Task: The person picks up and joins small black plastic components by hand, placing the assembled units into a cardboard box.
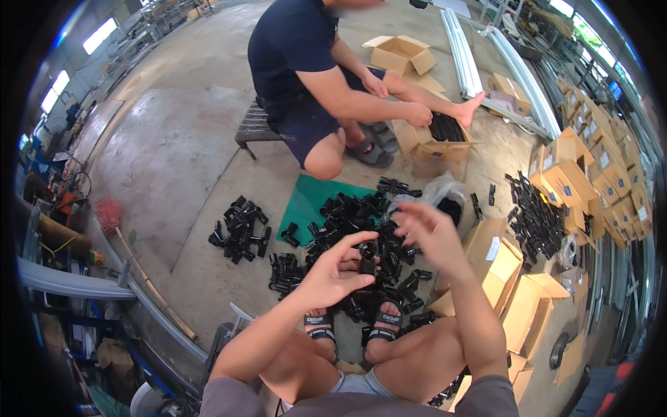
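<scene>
My left hand is closed around a black plastic fitting, held upright between thumb and fingers over a big heap of similar black fittings. To its right, my right hand is raised, slightly blurred, with fingers apart and nothing visible in it. Part of the heap lies on a green sheet, the rest on the floor in front of my sandals. A clear plastic bag with black pieces in it sits just beyond my right hand.
Across from me a co-worker sits on a low stool, hands at a cardboard box of black parts. A smaller pile lies left. Opened cartons stand right, near stacked boxes and scattered black pieces. A broom lies left.
</scene>
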{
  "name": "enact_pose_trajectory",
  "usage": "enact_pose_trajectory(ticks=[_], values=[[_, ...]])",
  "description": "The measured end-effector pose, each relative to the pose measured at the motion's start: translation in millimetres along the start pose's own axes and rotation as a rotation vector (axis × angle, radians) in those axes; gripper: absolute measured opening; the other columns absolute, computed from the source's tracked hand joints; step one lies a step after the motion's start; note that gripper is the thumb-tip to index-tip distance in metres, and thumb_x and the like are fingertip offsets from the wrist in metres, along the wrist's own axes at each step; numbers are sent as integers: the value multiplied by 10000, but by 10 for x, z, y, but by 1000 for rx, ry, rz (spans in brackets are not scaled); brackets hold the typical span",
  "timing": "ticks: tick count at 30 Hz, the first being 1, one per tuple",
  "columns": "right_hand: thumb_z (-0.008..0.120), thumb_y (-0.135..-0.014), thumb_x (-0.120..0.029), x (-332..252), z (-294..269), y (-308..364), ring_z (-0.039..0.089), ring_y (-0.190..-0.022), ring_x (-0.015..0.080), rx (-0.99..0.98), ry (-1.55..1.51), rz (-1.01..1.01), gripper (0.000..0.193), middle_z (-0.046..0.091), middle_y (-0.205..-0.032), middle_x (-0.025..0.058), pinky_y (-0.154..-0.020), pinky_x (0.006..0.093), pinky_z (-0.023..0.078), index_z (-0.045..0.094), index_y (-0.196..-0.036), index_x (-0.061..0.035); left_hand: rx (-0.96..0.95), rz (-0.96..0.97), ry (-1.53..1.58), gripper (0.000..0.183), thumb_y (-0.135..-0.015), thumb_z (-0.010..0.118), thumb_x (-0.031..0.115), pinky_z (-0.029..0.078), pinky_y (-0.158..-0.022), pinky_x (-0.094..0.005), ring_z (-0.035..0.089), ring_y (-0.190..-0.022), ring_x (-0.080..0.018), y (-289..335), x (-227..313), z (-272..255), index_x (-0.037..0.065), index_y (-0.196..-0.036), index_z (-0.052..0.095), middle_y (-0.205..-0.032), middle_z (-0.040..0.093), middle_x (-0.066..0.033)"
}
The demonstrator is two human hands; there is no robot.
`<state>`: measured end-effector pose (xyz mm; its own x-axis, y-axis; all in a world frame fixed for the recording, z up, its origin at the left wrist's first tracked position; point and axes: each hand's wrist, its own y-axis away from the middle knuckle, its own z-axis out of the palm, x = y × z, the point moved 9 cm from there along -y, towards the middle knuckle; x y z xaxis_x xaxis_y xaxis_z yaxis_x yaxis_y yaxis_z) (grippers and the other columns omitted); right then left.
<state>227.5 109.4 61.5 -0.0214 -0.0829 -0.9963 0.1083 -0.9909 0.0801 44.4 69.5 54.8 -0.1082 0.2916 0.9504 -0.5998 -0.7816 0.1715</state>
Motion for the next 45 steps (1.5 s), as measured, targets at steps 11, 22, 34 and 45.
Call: enact_pose_trajectory(ticks=[11, 22, 34, 45], values=[[652, -915, -207, 2227, -2716, -509, 730, -913, 291, 533, 759, 592, 211, 739, -969, 154, -800, 398, 574, 742, -1032, -56, 100, -97, 593, 883, -910, 678, -11, 532, -1045, -494, 566, -1258, -347, -35, -47, -139, 271, -1581, 177, -1339, 498, -189], [707, -852, -155, 3194, -2720, -919, 689, -1041, 359, 341, 1168, 582, 217, 726, -1065, 194, -927, 458, 548, 764, -1060, -140, 245, -53, 619, 940, -879, 739, 39, 475, -1079, -554, 559, -1257, -407, -123, -138, -463, 264, -1584, 160, -1283, 523, -200], [619, -822, -21, 3453, -2574, -1194, 657, -1040, 350, 193, 1531, 282, 286, 637, -1113, 159, -840, 451, 578, 617, -1101, -82, 301, -221, 241, 947, -869, 672, -78, 537, -1005, -455, 642, -1160, -330, -398, -421, -731, 209, -1611, 159, -1272, 587, -211], [612, -956, -100, 1975, -1677, -1002, 710, -900, 287, 466, 708, -120, 172, 717, -967, 163, -818, 361, 545, 651, -1103, -18, 141, -337, -893, 955, -795, 691, -11, 545, -881, -489, 667, -1025, -453, -479, -460, -694, 164, -1573, 167, -1086, 697, -269]])
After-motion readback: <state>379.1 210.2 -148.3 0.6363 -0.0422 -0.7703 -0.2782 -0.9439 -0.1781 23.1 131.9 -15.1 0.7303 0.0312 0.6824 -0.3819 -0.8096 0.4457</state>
